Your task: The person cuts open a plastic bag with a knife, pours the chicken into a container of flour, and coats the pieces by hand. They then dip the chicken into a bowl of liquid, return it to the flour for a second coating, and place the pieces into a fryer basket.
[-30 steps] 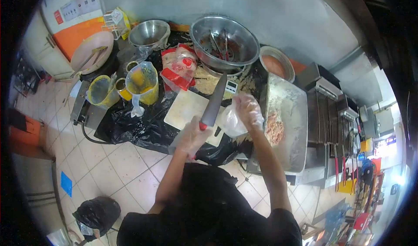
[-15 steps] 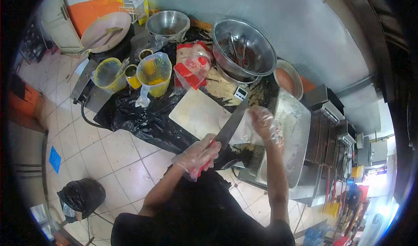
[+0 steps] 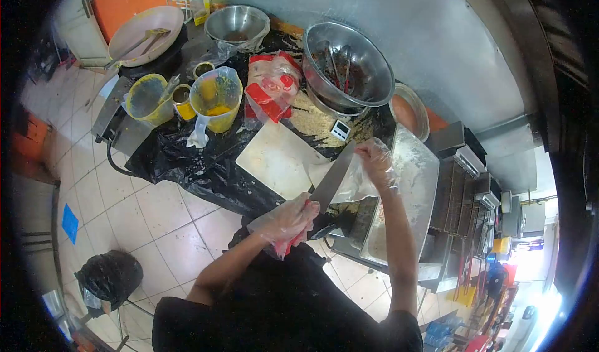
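At the cluttered counter, the left hand clamps a knife; the outstretched right hand pinches plastic.

Left hand drawn back toward body; knife blade swung closer to right hand.

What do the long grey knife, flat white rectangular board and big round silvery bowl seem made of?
Long grey knife: probably steel, satin, with a soft metallic sheen. Flat white rectangular board: likely matte plastic, no wood grain showing. Big round silvery bowl: apparently polished steel or aluminium, bright reflections.
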A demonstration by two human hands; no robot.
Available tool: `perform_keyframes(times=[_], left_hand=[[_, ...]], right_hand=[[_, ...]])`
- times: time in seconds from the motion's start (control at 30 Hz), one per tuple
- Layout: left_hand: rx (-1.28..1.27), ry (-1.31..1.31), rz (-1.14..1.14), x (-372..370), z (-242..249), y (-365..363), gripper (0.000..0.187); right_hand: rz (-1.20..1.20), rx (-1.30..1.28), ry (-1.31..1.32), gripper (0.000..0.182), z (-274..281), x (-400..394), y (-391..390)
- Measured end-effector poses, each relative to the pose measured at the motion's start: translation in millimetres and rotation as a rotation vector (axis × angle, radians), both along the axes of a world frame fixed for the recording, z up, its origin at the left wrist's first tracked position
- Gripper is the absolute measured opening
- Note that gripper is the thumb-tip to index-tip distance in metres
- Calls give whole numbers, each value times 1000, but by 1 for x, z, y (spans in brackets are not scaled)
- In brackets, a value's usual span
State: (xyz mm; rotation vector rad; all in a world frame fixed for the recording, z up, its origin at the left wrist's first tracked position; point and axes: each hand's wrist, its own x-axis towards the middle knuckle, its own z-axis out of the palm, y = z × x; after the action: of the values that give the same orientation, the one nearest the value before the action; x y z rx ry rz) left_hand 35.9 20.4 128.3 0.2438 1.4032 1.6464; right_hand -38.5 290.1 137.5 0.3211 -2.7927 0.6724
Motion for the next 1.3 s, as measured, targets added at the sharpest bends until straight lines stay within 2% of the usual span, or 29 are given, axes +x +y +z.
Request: perform_keyframes(times=[0.07, 0.1, 0.17, 0.2, 0.27, 0.33, 0.4, 0.47, 0.53, 0.57, 0.6, 0.63, 0.67, 0.73, 0.77, 0.8, 0.83, 0.87, 0.9, 0.93, 0.97, 1.0, 1.07, 1.1, 1.17, 1.2, 1.27, 1.3], left_hand=[[22, 61, 10, -8, -10, 19, 35], [34, 119, 17, -14, -18, 33, 33], [268, 38, -162, -37, -29, 72, 31], [258, 21, -176, -26, -29, 75, 31], [253, -4, 41, -12, -23, 83, 28], [194, -23, 33, -7, -26, 70, 27], [107, 89, 125, -11, -25, 48, 26], [-197, 297, 148, -20, -17, 24, 26], [-527, 941, 236, -29, -63, 16, 23], [-628, 1092, 213, -30, -75, 9, 22], [-702, 1255, 185, -33, -88, 4, 22], [-799, 1422, 133, -33, -120, -5, 22], [-852, 1615, 79, -38, -152, -11, 22], [-824, 1463, 138, -52, -172, 1, 34], [-808, 1390, 171, -56, -181, 6, 43], [-948, 1291, 135, -52, -146, 12, 47], [-903, 1336, 97, -53, -132, 23, 47], [-869, 1467, 129, -53, -121, 29, 48], [-838, 1593, 170, -50, -103, 33, 49], [-826, 1618, 158, -49, -86, 43, 49], [-543, 1647, 203, -49, -59, 67, 49], [-270, 1645, 247, -50, -36, 87, 50], [121, 1752, 49, -58, -14, 118, 49], [126, 1751, 40, -60, -22, 123, 49], [-217, 1836, -115, -73, -48, 140, 43], [-208, 1841, -116, -80, -52, 142, 43], [-123, 1571, -194, -91, -62, 139, 39], [-123, 1574, -203, -90, -57, 136, 39]], right_hand=[[39, 50, 37, 7, 3, -1, -7], [86, 154, 38, 7, 2, -2, -14], [188, 274, 89, 12, 4, -3, -21], [174, 262, 73, 12, 10, -3, -18], [8, 177, -40, 10, 32, -13, 3], [-7, 75, -49, 10, 20, -5, 24], [-85, -106, 118, 9, 11, 5, 34], [-172, -121, 96, 10, 7, 15, 36], [-176, -600, 193, 16, -28, 21, 54], [-240, -414, 205, 24, -9, 30, 40], [-283, -527, 149, 29, -29, 33, 52], [-262, -993, 55, 26, -22, 40, 36], [-279, -908, 140, 22, -27, 41, 38], [-346, -457, 500, 18, -43, 31, 38], [-366, -418, 603, 18, -50, 26, 33], [-326, -753, 454, 14, -43, 27, 25], [-323, -1096, 333, 12, -37, 29, 16], [-360, -939, 407, 12, -24, 33, 5], [-380, -943, 437, 12, -15, 39, 3], [-361, -1107, 322, 13, -6, 46, 1], [-336, -1267, 201, 14, 0, 51, 1], [-340, -1275, 210, 14, 6, 53, -3], [-334, -1323, 261, 15, 10, 56, -6], [-341, -1326, 266, 15, 6, 56, -6], [-441, -1098, 315, 15, -1, 53, 1], [-444, -1095, 324, 15, 0, 54, 3], [-454, -1221, 245, 13, -3, 57, 0], [-465, -1147, 274, 15, 2, 56, -2]])
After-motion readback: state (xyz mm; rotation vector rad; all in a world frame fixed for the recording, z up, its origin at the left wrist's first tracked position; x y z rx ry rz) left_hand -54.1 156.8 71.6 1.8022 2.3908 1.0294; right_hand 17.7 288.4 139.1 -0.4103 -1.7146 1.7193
